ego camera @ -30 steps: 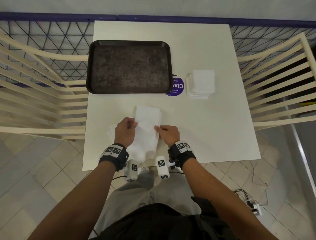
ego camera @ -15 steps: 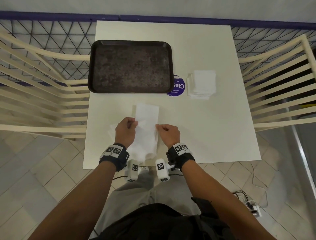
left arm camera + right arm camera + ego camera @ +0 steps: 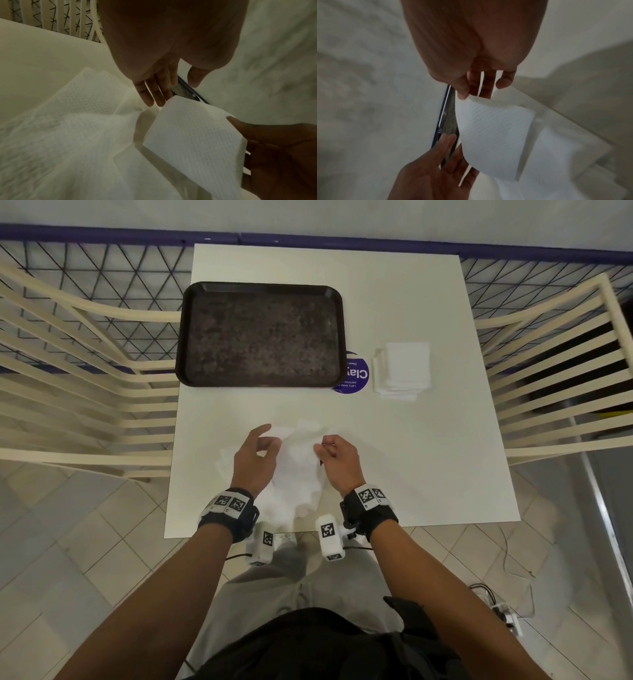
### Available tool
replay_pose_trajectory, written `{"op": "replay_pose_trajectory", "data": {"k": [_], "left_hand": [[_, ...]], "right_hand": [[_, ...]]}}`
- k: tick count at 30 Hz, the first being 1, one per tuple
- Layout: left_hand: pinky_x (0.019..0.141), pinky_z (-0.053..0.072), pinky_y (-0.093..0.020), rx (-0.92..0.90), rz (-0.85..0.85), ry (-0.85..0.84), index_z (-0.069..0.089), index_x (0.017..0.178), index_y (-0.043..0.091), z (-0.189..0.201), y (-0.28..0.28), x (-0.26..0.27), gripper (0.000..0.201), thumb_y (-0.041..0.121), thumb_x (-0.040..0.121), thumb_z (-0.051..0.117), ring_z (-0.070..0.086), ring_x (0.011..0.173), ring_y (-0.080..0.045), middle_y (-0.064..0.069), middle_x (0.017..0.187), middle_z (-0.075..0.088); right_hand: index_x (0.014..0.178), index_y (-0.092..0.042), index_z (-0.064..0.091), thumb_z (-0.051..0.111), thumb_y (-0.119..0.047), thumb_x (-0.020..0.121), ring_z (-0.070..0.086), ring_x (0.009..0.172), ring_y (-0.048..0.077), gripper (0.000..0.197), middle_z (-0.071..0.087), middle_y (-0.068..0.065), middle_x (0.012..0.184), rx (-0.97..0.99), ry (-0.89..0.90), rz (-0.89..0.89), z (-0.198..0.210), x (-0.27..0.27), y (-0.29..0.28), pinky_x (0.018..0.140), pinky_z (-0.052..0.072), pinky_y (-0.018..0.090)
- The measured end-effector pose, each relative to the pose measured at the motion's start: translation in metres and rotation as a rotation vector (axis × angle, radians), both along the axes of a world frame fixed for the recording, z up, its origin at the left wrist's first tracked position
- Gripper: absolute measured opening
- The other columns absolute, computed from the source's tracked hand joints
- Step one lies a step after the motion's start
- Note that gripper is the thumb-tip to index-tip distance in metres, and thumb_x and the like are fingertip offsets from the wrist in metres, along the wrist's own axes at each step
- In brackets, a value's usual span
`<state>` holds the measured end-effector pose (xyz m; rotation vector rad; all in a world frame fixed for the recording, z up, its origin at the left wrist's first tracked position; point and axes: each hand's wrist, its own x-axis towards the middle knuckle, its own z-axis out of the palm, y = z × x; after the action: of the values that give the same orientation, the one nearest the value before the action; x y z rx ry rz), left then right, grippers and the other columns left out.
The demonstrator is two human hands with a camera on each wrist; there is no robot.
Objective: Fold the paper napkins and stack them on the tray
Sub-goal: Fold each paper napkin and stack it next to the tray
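Napkin (image 3: 298, 460) flap pinched in right-hand fingers (image 3: 322, 447).

Right hand (image 3: 476, 56) pinches the raised napkin (image 3: 494, 135) corner; left hand (image 3: 433, 171) open.

purple round sticker (image 3: 356, 376), upside-down "Clay"

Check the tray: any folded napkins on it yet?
Empty. The tray shows only its bare speckled surface; one napkin is mid-fold in the right hand, the stack sits on the table.
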<state>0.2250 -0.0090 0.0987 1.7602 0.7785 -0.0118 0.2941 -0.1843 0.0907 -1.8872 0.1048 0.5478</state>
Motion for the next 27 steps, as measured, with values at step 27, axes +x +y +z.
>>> {"op": "replay_pose_trajectory", "data": {"k": [27], "left_hand": [[0.079, 0.051, -0.023, -0.086, -0.043, -0.142, 0.080, 0.105, 0.026, 0.009, 0.005, 0.012, 0.014, 0.023, 0.092, 0.077, 0.069, 0.083, -0.009, -0.001, 0.090, 0.078]], "right_hand": [[0.103, -0.021, 0.078, 0.078, -0.021, 0.087, 0.062, 0.080, 0.020, 0.017, 0.071, 0.004, 0.098, -0.074, -0.267, 0.188, 0.021, 0.020, -0.008, 0.074, 0.048, 0.015]]}}
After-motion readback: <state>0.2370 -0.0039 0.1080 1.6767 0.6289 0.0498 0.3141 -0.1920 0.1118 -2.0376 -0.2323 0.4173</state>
